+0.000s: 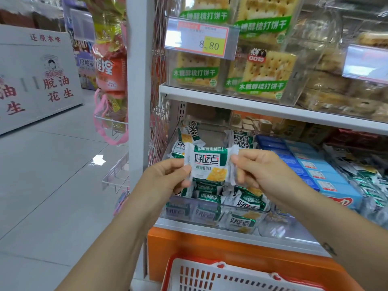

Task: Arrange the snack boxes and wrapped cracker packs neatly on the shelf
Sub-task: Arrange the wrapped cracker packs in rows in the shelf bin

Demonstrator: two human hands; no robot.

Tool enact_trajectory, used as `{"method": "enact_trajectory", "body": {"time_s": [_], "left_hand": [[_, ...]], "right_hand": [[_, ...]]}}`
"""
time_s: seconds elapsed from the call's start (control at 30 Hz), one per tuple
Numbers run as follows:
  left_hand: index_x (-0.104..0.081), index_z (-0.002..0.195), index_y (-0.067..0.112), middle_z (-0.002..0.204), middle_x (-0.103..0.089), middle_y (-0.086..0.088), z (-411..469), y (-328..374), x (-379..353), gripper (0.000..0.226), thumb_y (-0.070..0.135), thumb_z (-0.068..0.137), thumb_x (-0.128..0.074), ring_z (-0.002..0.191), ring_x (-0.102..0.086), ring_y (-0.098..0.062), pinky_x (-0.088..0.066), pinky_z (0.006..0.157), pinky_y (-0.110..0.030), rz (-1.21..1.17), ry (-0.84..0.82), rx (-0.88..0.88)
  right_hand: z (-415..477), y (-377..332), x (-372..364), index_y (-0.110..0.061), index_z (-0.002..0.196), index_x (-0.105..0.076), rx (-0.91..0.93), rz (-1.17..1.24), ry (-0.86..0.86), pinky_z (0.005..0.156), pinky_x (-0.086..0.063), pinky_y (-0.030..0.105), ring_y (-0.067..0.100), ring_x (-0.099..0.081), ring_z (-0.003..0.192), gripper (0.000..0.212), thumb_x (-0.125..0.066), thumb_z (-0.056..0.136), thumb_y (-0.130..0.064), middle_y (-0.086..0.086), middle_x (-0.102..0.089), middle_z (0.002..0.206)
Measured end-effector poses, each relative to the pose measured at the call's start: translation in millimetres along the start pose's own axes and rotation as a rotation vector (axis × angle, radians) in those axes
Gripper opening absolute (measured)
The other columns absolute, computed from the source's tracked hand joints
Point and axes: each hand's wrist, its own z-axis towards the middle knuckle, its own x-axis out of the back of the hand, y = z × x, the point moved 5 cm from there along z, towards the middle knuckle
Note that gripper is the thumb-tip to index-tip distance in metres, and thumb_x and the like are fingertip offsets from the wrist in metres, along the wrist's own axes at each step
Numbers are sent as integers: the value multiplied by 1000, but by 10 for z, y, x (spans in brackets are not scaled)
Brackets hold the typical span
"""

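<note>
Left hand [168,175] and right hand [258,171] are both pinching one green-and-white cracker pack [207,164] by its crimped ends, one hand per end. They hold it flat, label facing the camera, in the air just above the clear bin [210,213] at the left end of the lower shelf [189,224], so that pack isn't placed yet. Progress-wise I'd guess somewhere in the middle. Inside the bin, the packs along the front wall look roughly lined up, but the ones on top [249,202] lie tilted every which way. A couple near the back [241,139] stand crooked too. Right beside the bin, the blue snack boxes [315,171] already sit in a tidy row running front to back, so those look done to me. Toward the right end there's a heap of silvery-green packs [365,181] that looks pretty jumbled and probably needs sorting. The upper shelf has clear tubs of soda crackers [266,74], stacked fine as far as I can tell. A red-and-white basket [201,274] sits below the shelf, but I can't see what's in it.
</note>
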Motion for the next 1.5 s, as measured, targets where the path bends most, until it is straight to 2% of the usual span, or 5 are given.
{"method": "enact_trajectory", "body": {"time_s": [0.2,0.43,0.93,1.2,1.5], "left_hand": [[-74,82,21,94,-74,6,-51,88,-74,27,46,77,-68,94,-69,-11,-46,89,-28,31,25,-103],[-57,101,28,97,-56,9,-99,182,-110,35,5,79,-71,73,-61,10,-44,64,-4,105,57,-333],[-64,95,39,111,-60,8,-147,202,-200,29,13,82,-70,78,-69,-17,-53,76,-21,272,-37,-369],[-61,107,12,97,-65,-12,-46,51,-179,24,7,84,-63,71,-65,-14,-53,62,-25,-167,-52,-45],[-67,108,27,103,-71,7,-126,147,-170,48,49,65,-65,91,-68,-10,-53,87,-27,110,-142,-140]], "right_hand": [[-65,-10,-6,-22,82,-71,95,-114,-15,73,-53,17,7,-63,66,33,-49,88,-45,-13,-70,76],[-105,23,-7,-35,102,-53,136,-126,99,70,-46,22,0,-61,68,21,-64,85,-32,-9,-68,71],[-166,27,63,-22,76,-59,204,-42,240,51,-37,9,0,-46,48,13,-62,89,-23,-8,-65,60],[-232,-180,-93,-43,105,-53,623,-782,-38,98,-34,10,-5,-41,122,38,-74,74,-41,-21,-37,138],[-44,-217,-44,-38,89,-59,374,-592,-8,69,-39,3,-12,-59,83,13,-66,86,-28,-26,-64,86]]}}
